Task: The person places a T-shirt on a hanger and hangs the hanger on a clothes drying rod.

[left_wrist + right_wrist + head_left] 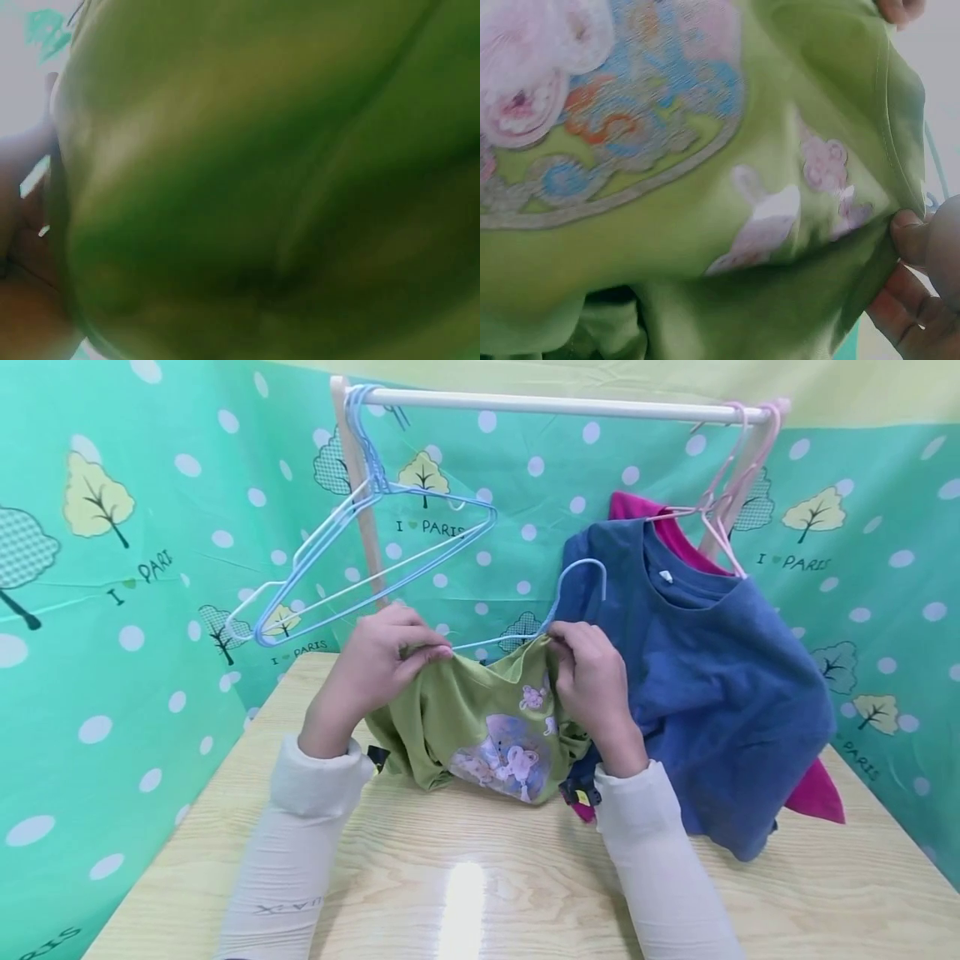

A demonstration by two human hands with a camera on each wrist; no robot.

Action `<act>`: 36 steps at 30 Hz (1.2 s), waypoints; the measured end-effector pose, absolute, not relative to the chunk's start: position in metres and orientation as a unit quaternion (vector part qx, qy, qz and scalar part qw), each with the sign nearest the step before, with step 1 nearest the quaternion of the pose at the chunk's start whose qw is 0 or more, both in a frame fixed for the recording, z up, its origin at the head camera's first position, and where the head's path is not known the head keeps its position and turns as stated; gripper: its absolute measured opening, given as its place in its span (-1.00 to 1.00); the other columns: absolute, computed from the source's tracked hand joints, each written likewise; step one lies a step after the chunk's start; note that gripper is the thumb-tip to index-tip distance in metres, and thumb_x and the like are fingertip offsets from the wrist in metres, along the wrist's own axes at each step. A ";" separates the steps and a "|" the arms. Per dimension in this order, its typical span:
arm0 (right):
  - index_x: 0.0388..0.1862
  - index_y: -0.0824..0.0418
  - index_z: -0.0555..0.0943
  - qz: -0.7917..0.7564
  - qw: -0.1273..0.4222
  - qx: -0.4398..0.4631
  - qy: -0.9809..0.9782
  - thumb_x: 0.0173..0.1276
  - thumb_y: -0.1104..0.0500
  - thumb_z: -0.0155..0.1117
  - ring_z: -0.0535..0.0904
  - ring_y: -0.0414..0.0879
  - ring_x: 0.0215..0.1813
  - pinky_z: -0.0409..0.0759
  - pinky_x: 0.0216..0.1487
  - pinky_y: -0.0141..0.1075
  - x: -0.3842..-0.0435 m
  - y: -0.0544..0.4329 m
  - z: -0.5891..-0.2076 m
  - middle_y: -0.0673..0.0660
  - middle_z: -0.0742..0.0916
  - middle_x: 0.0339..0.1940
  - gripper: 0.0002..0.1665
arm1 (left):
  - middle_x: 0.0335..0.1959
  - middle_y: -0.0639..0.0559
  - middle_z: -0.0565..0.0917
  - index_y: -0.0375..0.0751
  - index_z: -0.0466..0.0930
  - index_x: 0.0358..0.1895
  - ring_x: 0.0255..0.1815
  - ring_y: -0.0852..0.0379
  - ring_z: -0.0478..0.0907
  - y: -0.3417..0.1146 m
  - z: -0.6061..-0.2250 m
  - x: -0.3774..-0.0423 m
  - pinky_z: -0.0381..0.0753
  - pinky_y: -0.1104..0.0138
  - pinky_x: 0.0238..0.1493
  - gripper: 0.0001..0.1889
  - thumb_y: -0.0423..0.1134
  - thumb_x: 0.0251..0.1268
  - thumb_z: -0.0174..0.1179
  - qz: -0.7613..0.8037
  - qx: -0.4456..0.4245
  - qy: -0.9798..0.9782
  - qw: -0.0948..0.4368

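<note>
A green shirt (480,710) with a printed picture on its front hangs in folds between two hands. My left hand (382,668) pinches its top edge at the left, thumb and fingers together. At the right of the neckline, my right hand (592,677) pinches the cloth; the right wrist view shows its thumb (909,229) pressed on the fabric. A light blue hanger (480,643) lies behind the neckline, its hook rising beside the right hand and its ends hidden. Green cloth (247,172) fills most of the left wrist view.
A rack with a white rail (555,403) stands at the back of the wooden table (405,877). Several blue and white hangers (375,552) hang at its left. A blue shirt (720,677) and a magenta garment (817,793) hang at the right on pink hangers (731,485).
</note>
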State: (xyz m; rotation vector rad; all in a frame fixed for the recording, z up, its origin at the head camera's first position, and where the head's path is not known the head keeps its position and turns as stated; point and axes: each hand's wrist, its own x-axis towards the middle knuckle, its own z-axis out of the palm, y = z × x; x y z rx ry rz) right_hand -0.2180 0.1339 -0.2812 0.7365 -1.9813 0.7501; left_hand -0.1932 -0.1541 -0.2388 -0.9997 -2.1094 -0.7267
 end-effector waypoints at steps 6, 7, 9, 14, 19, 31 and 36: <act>-0.13 0.35 0.68 0.310 0.456 0.269 -0.790 0.47 0.40 0.24 0.62 0.17 -0.17 0.61 -0.14 0.02 -0.215 0.130 -0.280 0.26 0.74 -0.21 -0.91 | -0.15 -0.11 0.74 -0.28 0.77 -0.04 -0.10 -0.07 0.58 -0.159 -0.234 -0.188 0.57 0.11 -0.03 -0.68 -0.23 0.17 0.50 -0.265 -0.305 -0.850 0.339; -0.14 0.36 0.68 0.315 0.460 0.265 -0.787 0.47 0.40 0.25 0.62 0.17 -0.17 0.61 -0.13 0.02 -0.215 0.131 -0.279 0.26 0.74 -0.22 -0.91 | -0.11 -0.13 0.73 -0.28 0.74 0.04 -0.07 -0.09 0.59 -0.161 -0.233 -0.187 0.59 0.09 0.01 -0.62 -0.21 0.17 0.50 -0.270 -0.291 -0.854 0.337; -0.13 0.38 0.67 0.317 0.465 0.259 -0.785 0.48 0.39 0.24 0.62 0.18 -0.16 0.62 -0.10 0.01 -0.214 0.131 -0.279 0.28 0.73 -0.22 -0.91 | -0.05 -0.18 0.71 -0.30 0.66 0.18 -0.01 -0.11 0.62 -0.167 -0.231 -0.187 0.63 0.05 0.07 -0.51 -0.20 0.20 0.48 -0.290 -0.266 -0.859 0.327; -0.11 0.43 0.66 0.333 0.476 0.231 -0.780 0.50 0.37 0.22 0.61 0.21 -0.19 0.61 -0.12 0.00 -0.213 0.132 -0.279 0.33 0.72 -0.22 -0.88 | -0.06 -0.19 0.70 -0.28 0.43 0.41 -0.06 -0.11 0.68 -0.182 -0.228 -0.182 0.65 0.03 0.02 -0.39 -0.11 0.39 0.36 -0.351 -0.195 -0.887 0.227; -0.11 0.45 0.65 0.351 0.484 0.190 -0.778 0.50 0.36 0.23 0.59 0.19 -0.23 0.59 -0.18 0.00 -0.212 0.132 -0.278 0.34 0.71 -0.23 -0.86 | -0.21 -0.16 0.71 -0.30 0.58 0.06 -0.19 -0.04 0.65 -0.192 -0.222 -0.173 0.57 0.11 -0.14 -0.74 -0.17 0.54 0.20 -0.347 -0.122 -0.918 0.150; -0.11 0.40 0.66 0.320 0.493 0.191 -0.786 0.49 0.43 0.15 0.59 0.24 -0.17 0.58 -0.12 0.07 -0.217 0.132 -0.282 0.32 0.72 -0.21 -0.85 | -0.41 -0.05 0.58 -0.42 0.70 -0.10 -0.48 0.17 0.37 -0.193 -0.216 -0.171 0.33 0.45 -0.43 -0.71 -0.22 0.58 0.11 -0.417 -0.078 -0.822 0.380; -0.09 0.39 0.67 0.310 0.475 0.219 -0.794 0.51 0.41 0.16 0.60 0.22 -0.15 0.61 -0.10 0.04 -0.216 0.129 -0.281 0.30 0.73 -0.19 -0.85 | -0.35 -0.10 0.66 -0.44 0.69 -0.09 -0.43 0.18 0.44 -0.192 -0.215 -0.170 0.40 0.46 -0.38 -0.71 -0.21 0.53 0.18 -0.435 -0.092 -0.796 0.411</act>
